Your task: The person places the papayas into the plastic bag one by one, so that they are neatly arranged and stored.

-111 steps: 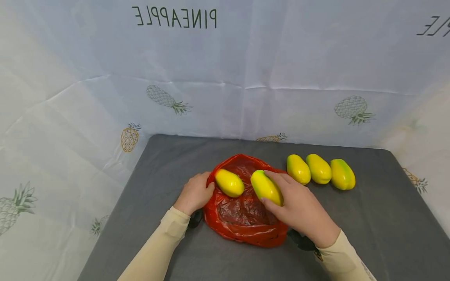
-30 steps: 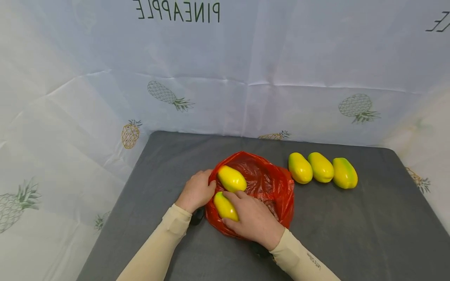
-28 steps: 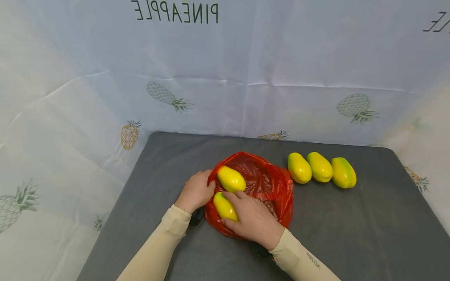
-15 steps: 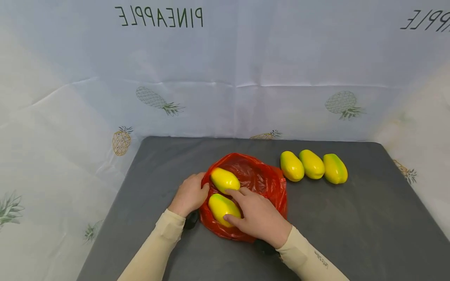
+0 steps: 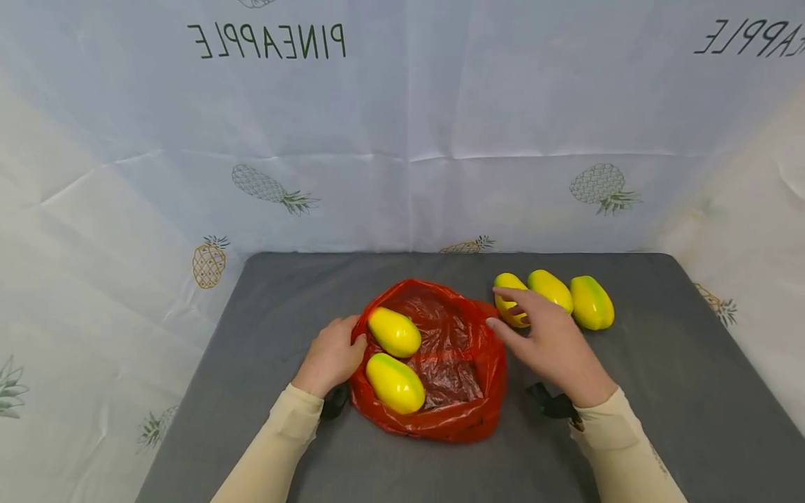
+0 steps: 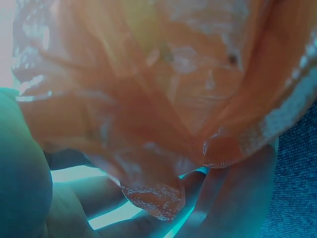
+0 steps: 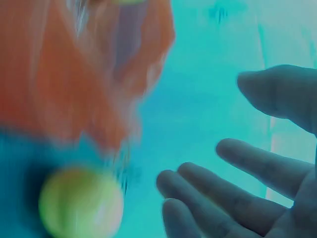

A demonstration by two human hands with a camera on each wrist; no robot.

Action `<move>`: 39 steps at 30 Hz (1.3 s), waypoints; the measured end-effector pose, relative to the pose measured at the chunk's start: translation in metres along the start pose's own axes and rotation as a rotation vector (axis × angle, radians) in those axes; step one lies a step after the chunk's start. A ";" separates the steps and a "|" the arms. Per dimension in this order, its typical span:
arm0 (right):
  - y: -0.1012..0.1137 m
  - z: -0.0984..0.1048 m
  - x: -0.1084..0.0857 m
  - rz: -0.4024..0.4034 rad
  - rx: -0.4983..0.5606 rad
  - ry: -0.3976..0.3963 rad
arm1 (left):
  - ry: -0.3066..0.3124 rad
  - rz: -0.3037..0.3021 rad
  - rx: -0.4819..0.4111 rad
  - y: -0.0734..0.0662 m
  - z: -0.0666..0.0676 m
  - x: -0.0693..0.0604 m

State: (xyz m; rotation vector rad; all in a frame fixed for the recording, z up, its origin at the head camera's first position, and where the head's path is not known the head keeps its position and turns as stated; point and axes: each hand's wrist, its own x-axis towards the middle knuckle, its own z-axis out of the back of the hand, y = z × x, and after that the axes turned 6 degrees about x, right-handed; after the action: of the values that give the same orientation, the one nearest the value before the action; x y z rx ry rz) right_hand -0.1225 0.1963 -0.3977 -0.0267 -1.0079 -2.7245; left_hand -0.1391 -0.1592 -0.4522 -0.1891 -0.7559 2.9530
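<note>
A red plastic bag point(image 5: 449, 363) lies with its mouth spread wide. Two glossy yellow fruits with green tinges, papaya-like in shape, rest inside its left half: an upper fruit point(image 5: 394, 332) and a lower fruit point(image 5: 395, 383). My left hand point(image 5: 330, 355) pinches the bag's left rim; in the left wrist view, the translucent film point(image 6: 148, 124) hides part of the fingers. My right hand point(image 5: 553, 342) holds nothing, its fingers spread above the table. It partly covers the nearest outside fruit point(image 5: 511, 283). In the right wrist view, the thumb and fingertips point(image 7: 228, 148) stand apart.
Beside that nearest fruit, a middle fruit point(image 5: 548, 288) and a right-hand fruit point(image 5: 592, 303) form a row near the back right of the grey table point(image 5: 302, 286). A white pineapple-print cloth point(image 5: 352, 188) hangs behind and along both sides.
The right hand brought a fruit to the bag's lower left and let it go. It has since moved right, toward the outside row. The left hand stays on the rim.
</note>
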 end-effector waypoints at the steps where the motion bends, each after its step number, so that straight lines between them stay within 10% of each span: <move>1: -0.007 0.006 0.000 -0.012 0.001 -0.018 | -0.002 -0.002 0.000 0.000 0.000 0.000; 18: -0.109 0.055 -0.003 -0.204 -0.014 -0.289 | 0.001 0.012 -0.004 -0.001 -0.003 -0.001; 39: -0.152 0.051 0.000 -0.431 0.004 -0.159 | 0.000 0.015 -0.019 -0.004 -0.001 -0.003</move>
State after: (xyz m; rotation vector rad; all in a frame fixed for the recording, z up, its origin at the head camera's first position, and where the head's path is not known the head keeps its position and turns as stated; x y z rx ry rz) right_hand -0.1606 0.3406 -0.4558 -0.0289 -1.1794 -3.1509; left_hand -0.1364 -0.1561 -0.4508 -0.1964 -0.7869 2.9604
